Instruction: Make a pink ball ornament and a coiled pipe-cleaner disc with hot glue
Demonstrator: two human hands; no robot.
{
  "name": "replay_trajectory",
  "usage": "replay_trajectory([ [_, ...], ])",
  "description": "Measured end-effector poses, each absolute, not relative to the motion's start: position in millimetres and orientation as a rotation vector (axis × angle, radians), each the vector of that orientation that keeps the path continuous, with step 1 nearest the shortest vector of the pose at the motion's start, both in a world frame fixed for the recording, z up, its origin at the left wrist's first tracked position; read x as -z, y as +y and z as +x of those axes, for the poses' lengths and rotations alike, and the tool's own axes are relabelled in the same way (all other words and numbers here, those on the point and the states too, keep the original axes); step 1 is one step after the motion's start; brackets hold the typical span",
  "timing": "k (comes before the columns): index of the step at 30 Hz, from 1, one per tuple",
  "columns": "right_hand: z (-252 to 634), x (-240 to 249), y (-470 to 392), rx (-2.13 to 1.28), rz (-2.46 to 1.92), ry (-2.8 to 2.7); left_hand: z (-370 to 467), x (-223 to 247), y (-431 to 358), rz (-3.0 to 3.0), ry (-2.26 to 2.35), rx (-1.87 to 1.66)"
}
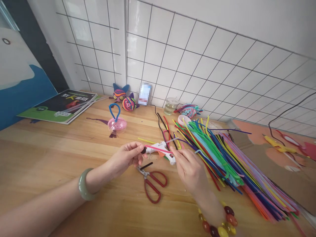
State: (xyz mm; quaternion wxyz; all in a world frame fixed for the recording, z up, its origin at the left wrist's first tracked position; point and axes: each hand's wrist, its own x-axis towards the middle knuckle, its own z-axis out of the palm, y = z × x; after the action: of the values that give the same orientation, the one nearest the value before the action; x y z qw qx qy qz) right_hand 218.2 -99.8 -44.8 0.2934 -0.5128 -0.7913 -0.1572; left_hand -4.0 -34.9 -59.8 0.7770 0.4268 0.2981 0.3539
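A pink pipe cleaner (158, 148) stretches between my two hands above the table. My left hand (129, 154) pinches its left end, where a small dark piece (143, 150) shows by the fingertips. The right end is held in the closed fingers of my right hand (189, 164). Just behind and below the pipe cleaner lies a white glue gun (170, 157), partly hidden by it. Red-handled scissors (153, 186) rest on the wooden table (108, 204) below my hands, with a short black piece (146, 165) across their blades.
Bundles of coloured pipe cleaners (222, 158) fill the right side. Behind stand a pink clear container (117, 125) with a blue loop, wrapped figures (129, 102), a glass jar (170, 107) and a phone (144, 93). A book (61, 107) lies left; a yellow tool (278, 144) lies far right.
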Motion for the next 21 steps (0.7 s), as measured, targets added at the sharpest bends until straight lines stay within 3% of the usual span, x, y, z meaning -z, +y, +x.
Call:
replay_trajectory([
  [21,218.6,46.7,-98.5,0.382,-1.45,-2.134,-1.6,63.4,-30.5,0.851,0.593,-0.831],
])
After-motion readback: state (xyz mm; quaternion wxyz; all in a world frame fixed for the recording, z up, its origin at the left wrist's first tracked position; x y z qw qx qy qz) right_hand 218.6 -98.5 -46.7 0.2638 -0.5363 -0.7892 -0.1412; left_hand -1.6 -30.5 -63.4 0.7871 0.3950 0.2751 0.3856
